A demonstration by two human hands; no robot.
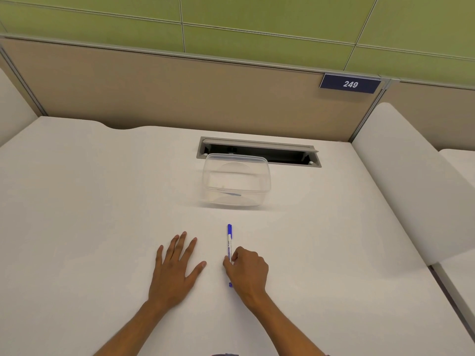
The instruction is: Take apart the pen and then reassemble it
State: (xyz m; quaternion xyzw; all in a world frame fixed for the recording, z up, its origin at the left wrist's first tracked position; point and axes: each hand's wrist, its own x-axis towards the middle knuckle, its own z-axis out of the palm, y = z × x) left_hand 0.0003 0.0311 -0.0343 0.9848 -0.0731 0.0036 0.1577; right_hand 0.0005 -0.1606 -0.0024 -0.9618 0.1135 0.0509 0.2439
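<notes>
Progress: nothing dismantled, judged from the capped slim white pen with blue cap (pixel 229 242) lying whole on the white surface (pixel 90 201) | right hand (pixel 248 272) pinching its barrel | left hand (pixel 177 265) flat, fingers spread, at 9 o'clock of pen | clear plastic lidded container (pixel 236 179) at 12 o'clock | all steps remain

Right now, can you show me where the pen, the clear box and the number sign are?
pen (pixel 229 242): head view, on its white barrel just above the right hand.
clear box (pixel 236 181): head view, on its see-through front wall.
number sign (pixel 350 84): head view, on the digits 249.
</notes>
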